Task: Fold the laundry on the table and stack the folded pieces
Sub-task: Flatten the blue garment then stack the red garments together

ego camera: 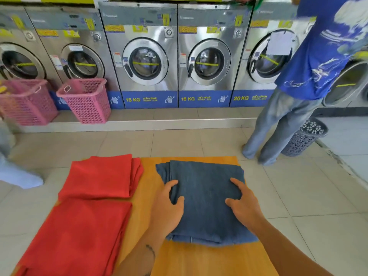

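Pressing down on a folded blue denim-like cloth point(207, 196), both hands rest flat on its top. The left hand point(169, 206) lies on the cloth's left edge with fingers spread and its thumb tucked around a fold there; the right hand point(243, 202) lies at the cloth's three o'clock side, fingers loosely spread, palm down, gripping nothing. The blue cloth sits on an orange wooden table point(209, 261), filling its centre and right part. At nine o'clock from it lie two red cloths: a folded red piece point(101, 176) toward eleven o'clock, and a larger red cloth point(75, 240) spread flatter toward eight o'clock, its far edge touching the folded one. Beyond the table, at twelve o'clock, stands a row of steel washing machines point(147, 56). Two pink laundry baskets point(85, 100) sit at ten o'clock, and a person in a blue shirt point(318, 56) stands at two o'clock beside a dark perforated basket point(304, 136).
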Action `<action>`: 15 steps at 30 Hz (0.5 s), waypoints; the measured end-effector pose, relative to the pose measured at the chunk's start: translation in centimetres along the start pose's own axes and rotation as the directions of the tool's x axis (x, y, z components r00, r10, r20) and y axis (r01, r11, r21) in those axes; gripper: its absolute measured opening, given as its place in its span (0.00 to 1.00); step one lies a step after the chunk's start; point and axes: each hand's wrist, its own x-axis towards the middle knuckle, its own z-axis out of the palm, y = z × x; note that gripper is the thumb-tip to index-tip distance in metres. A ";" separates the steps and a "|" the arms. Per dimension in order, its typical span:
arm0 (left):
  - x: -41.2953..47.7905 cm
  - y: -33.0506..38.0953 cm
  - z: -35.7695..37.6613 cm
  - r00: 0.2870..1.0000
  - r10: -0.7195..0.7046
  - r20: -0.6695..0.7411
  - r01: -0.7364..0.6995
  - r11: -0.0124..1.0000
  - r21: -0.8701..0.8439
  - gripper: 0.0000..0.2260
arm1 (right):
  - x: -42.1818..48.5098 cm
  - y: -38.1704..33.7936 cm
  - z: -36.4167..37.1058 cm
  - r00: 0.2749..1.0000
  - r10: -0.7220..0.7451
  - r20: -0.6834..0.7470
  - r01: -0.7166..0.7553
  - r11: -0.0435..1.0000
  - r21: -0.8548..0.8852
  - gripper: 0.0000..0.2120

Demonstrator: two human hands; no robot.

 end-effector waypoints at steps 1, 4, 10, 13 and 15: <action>1.7 -0.1 0.2 1.000 0.023 0.007 -0.024 0.999 0.038 0.21 | 1.5 -0.4 0.3 1.000 -0.008 -0.014 0.008 1.000 -0.021 0.32; 5.6 -1.3 1.1 0.997 0.027 0.066 -0.034 0.994 0.106 0.23 | 5.3 -0.5 0.9 0.999 -0.015 -0.043 0.011 0.994 -0.109 0.33; 7.9 -4.6 3.8 0.997 -0.045 0.063 0.031 0.976 0.217 0.24 | 8.0 3.0 2.9 0.999 0.009 -0.036 -0.017 0.976 -0.218 0.31; 7.9 -5.0 4.3 0.998 -0.046 0.049 0.033 0.969 0.247 0.24 | 8.3 3.4 3.1 0.999 0.011 -0.042 -0.020 0.975 -0.222 0.30; 7.7 -4.9 3.9 0.996 -0.048 0.075 0.026 0.962 0.270 0.24 | 8.3 3.1 2.9 0.999 0.031 -0.025 -0.036 0.971 -0.237 0.30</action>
